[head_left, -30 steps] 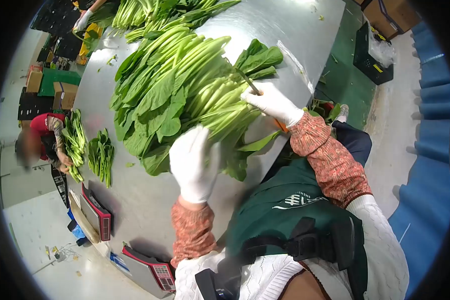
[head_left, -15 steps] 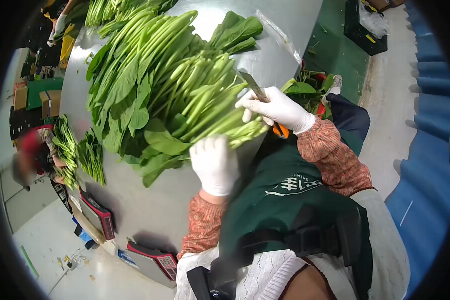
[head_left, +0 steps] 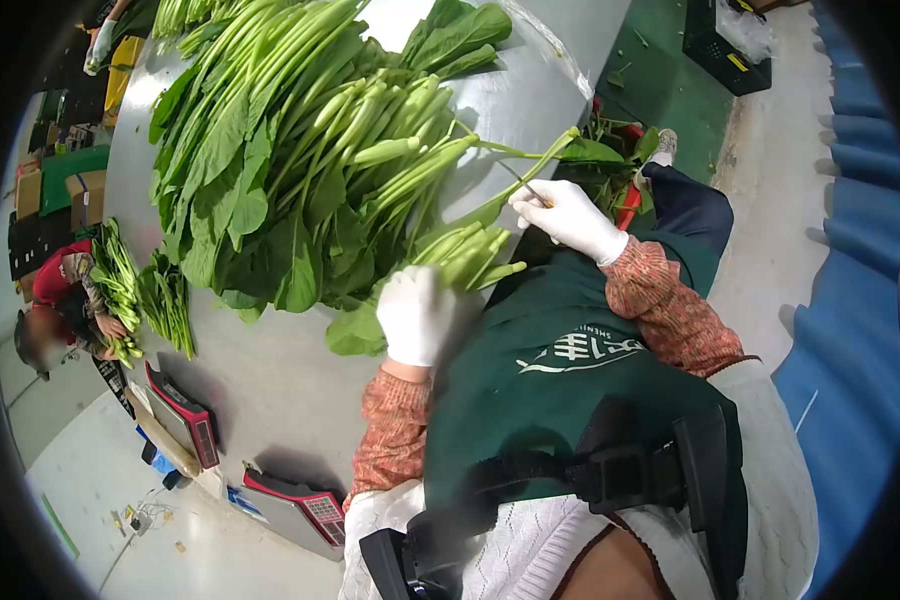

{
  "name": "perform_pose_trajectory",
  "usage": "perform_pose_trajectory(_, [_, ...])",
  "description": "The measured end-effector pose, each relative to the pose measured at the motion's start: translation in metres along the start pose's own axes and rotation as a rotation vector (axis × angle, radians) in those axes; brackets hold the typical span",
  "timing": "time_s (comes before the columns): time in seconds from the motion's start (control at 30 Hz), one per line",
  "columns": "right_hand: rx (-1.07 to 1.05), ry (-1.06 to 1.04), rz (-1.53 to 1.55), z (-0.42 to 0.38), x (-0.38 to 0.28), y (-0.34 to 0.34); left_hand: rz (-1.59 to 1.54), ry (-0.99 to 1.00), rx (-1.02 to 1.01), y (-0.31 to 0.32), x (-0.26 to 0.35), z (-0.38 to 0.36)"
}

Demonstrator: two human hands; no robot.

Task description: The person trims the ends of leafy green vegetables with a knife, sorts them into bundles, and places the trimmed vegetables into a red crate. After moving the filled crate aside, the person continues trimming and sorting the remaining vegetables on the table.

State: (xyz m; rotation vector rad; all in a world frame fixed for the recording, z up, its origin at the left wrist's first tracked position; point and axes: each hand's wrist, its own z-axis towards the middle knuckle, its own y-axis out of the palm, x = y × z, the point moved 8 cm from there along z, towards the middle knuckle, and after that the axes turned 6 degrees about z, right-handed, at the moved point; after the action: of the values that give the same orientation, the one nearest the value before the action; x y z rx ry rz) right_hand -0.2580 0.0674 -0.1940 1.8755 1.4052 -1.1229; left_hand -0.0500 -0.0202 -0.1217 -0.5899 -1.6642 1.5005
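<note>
My white-gloved left hand (head_left: 412, 315) is closed around a bunch of leafy green stalks (head_left: 462, 250), whose pale stem ends stick out to the right near my apron. In my gloved right hand (head_left: 570, 222) is a knife (head_left: 526, 186), its thin blade seen nearly edge-on, pointing up and left; the glove hides most of the handle. A single stalk (head_left: 545, 160) slants past the blade. Just beyond my hands lies a large pile of leafy greens (head_left: 300, 150), stems toward me and leaves to the left.
The metal table (head_left: 270, 370) carries two red-edged scales (head_left: 320, 510) at its near left. Across it, a person in red (head_left: 65, 285) handles other greens (head_left: 165, 300). Cut leaves lie in a red container (head_left: 628, 205) at right. A black crate (head_left: 725, 50) stands on the floor.
My left hand has shifted slightly left and drawn the bunch apart from the pile. The knife has turned edge-on in my right hand, and a lone stalk now slants beside it.
</note>
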Motion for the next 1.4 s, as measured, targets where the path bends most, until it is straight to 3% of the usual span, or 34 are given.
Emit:
perform_pose_trajectory(0.07, [0.003,0.064,0.026,-0.011,0.012,0.0,-0.128,-0.016,0.167,-0.031,-0.01,0.009])
perform_pose_trajectory(0.2, [-0.073,0.063,0.034,-0.021,0.015,0.014,-0.118,-0.15,0.163,-0.046,-0.049,0.024])
perform_pose_trajectory(0.27, [-0.094,-0.102,-0.169,-0.018,0.022,0.021,-0.039,-0.145,0.186,-0.043,-0.066,0.027])
perform_pose_trajectory(0.3, [-0.059,-0.161,-0.266,-0.022,0.017,0.023,0.0,-0.179,0.089,-0.039,-0.071,0.028])
perform_pose_trajectory(0.37, [-0.041,-0.163,-0.383,-0.028,0.013,0.025,-0.02,-0.161,0.197,-0.049,-0.061,0.026])
perform_pose_trajectory(0.47, [-0.116,-0.096,-0.283,-0.03,0.017,0.034,0.107,-0.088,0.411,-0.081,-0.027,0.018])
perform_pose_trajectory(0.53, [-0.131,-0.143,-0.21,-0.03,0.014,0.039,-0.004,-0.065,0.459,-0.092,-0.015,0.01])
perform_pose_trajectory(0.63, [-0.23,-0.173,-0.007,-0.034,-0.018,0.048,-0.251,0.108,0.161,-0.07,0.027,0.014])
perform_pose_trajectory(0.73, [-0.243,-0.279,0.23,-0.047,-0.055,0.054,-0.387,0.031,-0.011,-0.042,0.04,0.013])
perform_pose_trajectory(0.8, [-0.163,-0.263,0.352,-0.054,-0.068,0.045,-0.5,-0.067,0.001,-0.046,0.038,0.016])
perform_pose_trajectory(0.83, [-0.084,-0.348,0.056,-0.058,-0.078,0.035,-0.537,-0.053,0.039,-0.046,0.035,0.017])
perform_pose_trajectory(0.97, [0.107,-0.572,-0.298,-0.065,-0.086,0.034,-0.709,-0.156,-0.083,-0.044,0.033,0.023])
perform_pose_trajectory(1.03, [0.07,-0.47,-0.298,-0.058,-0.079,0.036,-0.821,-0.157,-0.157,-0.044,0.039,0.023])
perform_pose_trajectory(1.13, [0.058,-0.274,-0.171,-0.041,-0.06,0.029,-1.052,-0.318,-0.174,-0.035,0.031,0.017])
perform_pose_trajectory(1.2, [-0.082,-0.156,0.185,-0.048,-0.06,0.03,-1.078,-0.374,-0.188,-0.03,0.028,0.016])
perform_pose_trajectory(1.27, [-0.227,-0.247,0.464,-0.059,-0.077,0.045,-1.082,-0.387,-0.217,-0.026,0.03,0.015])
perform_pose_trajectory(1.3, [-0.193,-0.326,0.257,-0.065,-0.092,0.043,-1.044,-0.364,-0.199,-0.028,0.031,0.016])
perform_pose_trajectory(1.4, [-0.096,-0.397,0.138,-0.063,-0.098,0.029,-0.93,-0.29,-0.13,-0.038,0.03,0.022])
